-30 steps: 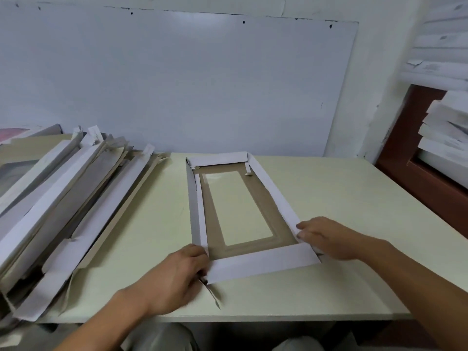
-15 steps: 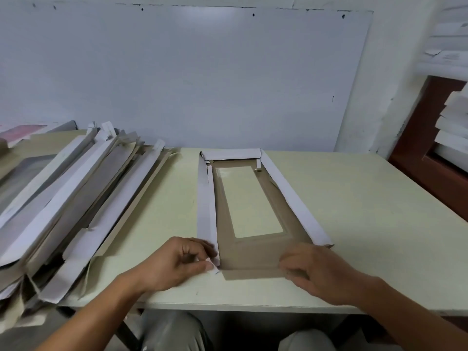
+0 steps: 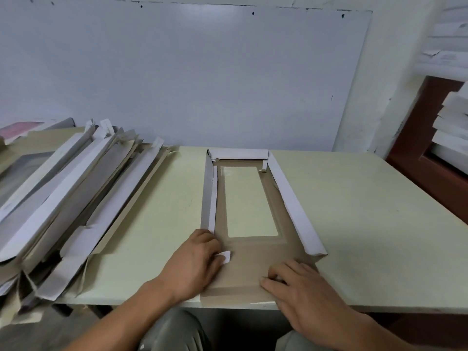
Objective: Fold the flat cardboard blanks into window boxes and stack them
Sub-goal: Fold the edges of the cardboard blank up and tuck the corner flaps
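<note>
With the half-folded box (image 3: 249,224) lying flat at the table's (image 3: 367,224) near edge, its near flap is best creased squarely while the left hand (image 3: 196,264) pinches the small white tab (image 3: 225,257) and the right hand (image 3: 301,287) presses with loosely spread fingers.

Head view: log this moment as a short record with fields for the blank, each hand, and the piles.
blank: cardboard blank lies flat on the table, brown side up, window in the middle
walls: far and both long sides folded up; near flap flat
left hand: left hand rests on the near left corner, by a small white tab
right hand: right hand presses the near flap
piles: flat blanks at left; white stack at right
</note>
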The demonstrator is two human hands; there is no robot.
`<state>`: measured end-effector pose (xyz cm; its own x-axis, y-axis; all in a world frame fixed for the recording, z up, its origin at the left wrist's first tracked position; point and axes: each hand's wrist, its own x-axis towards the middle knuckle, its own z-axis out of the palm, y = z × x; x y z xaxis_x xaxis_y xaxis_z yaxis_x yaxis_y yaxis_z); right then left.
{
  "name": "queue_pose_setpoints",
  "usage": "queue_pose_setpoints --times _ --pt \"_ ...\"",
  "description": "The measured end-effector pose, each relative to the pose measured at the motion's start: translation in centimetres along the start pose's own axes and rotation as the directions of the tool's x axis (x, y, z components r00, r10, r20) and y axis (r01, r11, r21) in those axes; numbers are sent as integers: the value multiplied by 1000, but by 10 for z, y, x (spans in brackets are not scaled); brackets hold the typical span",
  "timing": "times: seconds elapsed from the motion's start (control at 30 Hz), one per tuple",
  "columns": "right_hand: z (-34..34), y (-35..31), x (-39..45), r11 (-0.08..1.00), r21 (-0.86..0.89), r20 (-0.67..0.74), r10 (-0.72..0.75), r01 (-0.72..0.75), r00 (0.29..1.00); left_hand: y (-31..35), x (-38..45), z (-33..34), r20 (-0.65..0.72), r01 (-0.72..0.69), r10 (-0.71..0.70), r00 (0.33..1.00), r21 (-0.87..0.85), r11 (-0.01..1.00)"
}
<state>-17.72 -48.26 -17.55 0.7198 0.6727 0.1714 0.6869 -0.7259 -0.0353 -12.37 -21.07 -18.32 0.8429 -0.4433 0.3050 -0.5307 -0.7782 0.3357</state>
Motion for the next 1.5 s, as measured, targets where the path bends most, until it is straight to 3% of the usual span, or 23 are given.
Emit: queue_pose_setpoints --times 0.07,0.13,0.17,0.23,0.27,0.33,0.4,0.6,0.73,0.9,1.0,1.07,1.17,1.27,1.4,1.5 --pt "-13 2 2 999 -24 84 22 -20 996 0 0 6 -50 -28 31 998 76 997" --pt "-23 17 1 981 137 109 121 -135 987 -1 -1 9 -74 -15 25 997 138 990" --pt "-29 26 0 953 207 56 216 -223 975 -1 -2 10 -76 -3 16 997 163 987" --pt "-37 51 0 874 220 -129 465 -432 876 -1 -3 10 -68 19 -6 998 187 982" --pt "-38 64 -1 825 217 -152 556 -522 817 0 -3 10 -63 23 -12 998 184 983" --pt "-35 81 0 732 231 3 658 -641 753 2 -3 9 -53 19 -11 999 162 987" --pt "-25 89 2 727 205 154 637 -656 755 4 -4 7 -54 13 -5 999 146 989" --pt "-7 91 12 839 196 114 494 -507 862 13 -5 2 -157 61 -35 987 164 985" --pt "-16 93 8 856 308 255 346 -415 903 16 -5 -5 -91 100 -85 992 166 981" --pt "-48 103 1 783 356 588 236 -510 774 14 -1 -12 73 27 -41 996 183 983" --pt "-55 99 2 815 278 674 212 -508 708 14 -1 -15 79 54 -62 995 98 994" --pt "-50 95 1 847 237 656 222 -476 722 16 -2 -16 66 74 -76 995 25 997" --pt "-39 95 -2 893 232 532 216 -386 819 11 -4 -18 98 -14 14 995 -8 1000" --pt "-30 98 -6 910 254 420 201 -327 885 3 -8 -28 173 -19 44 984 -147 989" --pt "-19 104 -6 885 322 326 229 -335 917 -5 -10 -41 315 30 59 947 -270 962" --pt "-12 104 -3 897 281 253 274 -341 928 -3 -9 -37 258 -46 97 961 -194 980"
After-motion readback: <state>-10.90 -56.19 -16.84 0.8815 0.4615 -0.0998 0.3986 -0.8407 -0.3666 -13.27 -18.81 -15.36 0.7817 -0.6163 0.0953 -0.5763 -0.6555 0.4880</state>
